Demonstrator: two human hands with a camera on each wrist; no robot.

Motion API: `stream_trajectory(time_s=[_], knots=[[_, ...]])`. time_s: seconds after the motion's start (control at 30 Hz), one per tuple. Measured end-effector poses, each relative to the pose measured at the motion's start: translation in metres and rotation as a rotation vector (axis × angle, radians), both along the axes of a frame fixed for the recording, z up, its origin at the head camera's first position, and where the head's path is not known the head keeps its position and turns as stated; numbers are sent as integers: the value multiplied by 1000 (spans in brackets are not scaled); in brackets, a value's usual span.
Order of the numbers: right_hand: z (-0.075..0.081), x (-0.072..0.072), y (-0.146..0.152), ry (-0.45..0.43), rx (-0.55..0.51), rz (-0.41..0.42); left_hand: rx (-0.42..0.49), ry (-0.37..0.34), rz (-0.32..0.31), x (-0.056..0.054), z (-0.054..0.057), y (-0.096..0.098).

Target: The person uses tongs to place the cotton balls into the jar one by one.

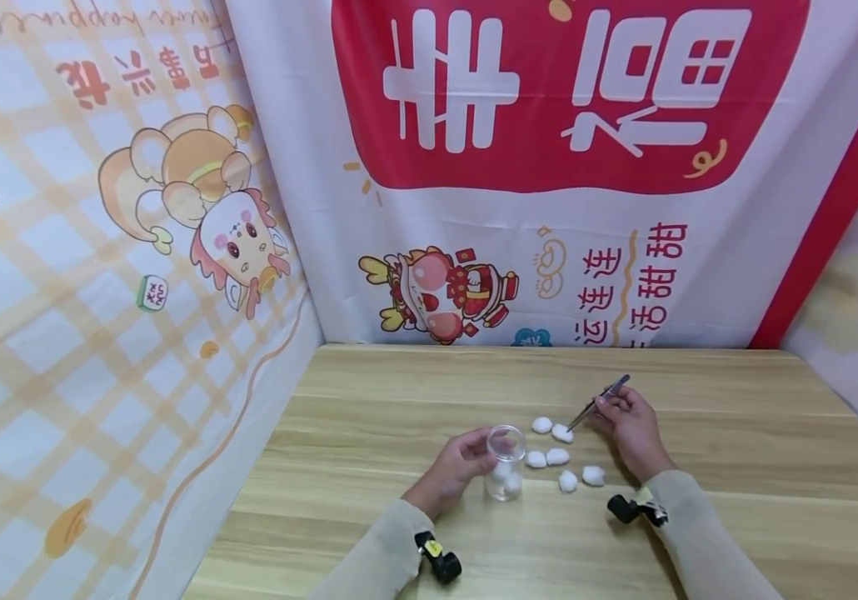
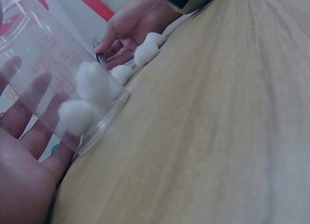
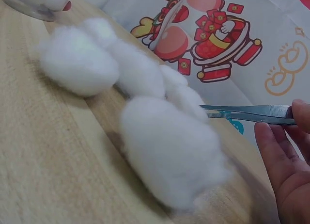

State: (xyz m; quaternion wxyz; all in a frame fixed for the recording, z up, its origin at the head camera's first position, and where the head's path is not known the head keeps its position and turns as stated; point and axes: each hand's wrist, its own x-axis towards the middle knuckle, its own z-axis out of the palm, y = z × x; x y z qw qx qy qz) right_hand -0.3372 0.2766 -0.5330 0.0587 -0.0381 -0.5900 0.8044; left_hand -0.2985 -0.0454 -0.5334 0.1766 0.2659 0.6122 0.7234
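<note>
My left hand [image 1: 460, 469] holds a clear plastic jar [image 1: 505, 483] that stands upright on the table. Its fingers show through the jar wall in the left wrist view. White cotton balls [image 2: 80, 115] lie at the bottom of the jar. My right hand [image 1: 634, 431] pinches metal tweezers [image 3: 252, 112] between thumb and fingers. The tweezers slant down, their tips right at one cotton ball [image 1: 562, 433] at the back of the group. Several more lie loose between the hands, including a near one [image 1: 567, 481] and one close to the right wrist [image 1: 592, 476].
The wooden table [image 1: 759, 517] meets a printed cloth backdrop [image 1: 459, 217] at its far edge. A patterned cloth wall [image 1: 47, 333] runs along the left side. Black wrist cameras [image 1: 438, 558] are strapped over both sleeves.
</note>
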Motion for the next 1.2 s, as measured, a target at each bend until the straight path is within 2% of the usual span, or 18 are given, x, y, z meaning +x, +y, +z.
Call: stream_trajectory(time_s=[0.2, 0.5, 0.9, 1.07, 1.2], knots=[[2, 2, -1, -27, 64, -27, -7, 2, 1, 0, -1, -1], [-1, 3, -2, 11, 47, -24, -19, 12, 1, 1, -1, 0], [0, 1, -3, 82, 108, -2, -3, 30, -18, -1, 2, 0], [-2, 0, -6, 121, 82, 28, -5, 22, -20, 0, 2, -1], [-1, 1, -6, 126, 79, 45, -7, 45, -17, 0, 1, -1]])
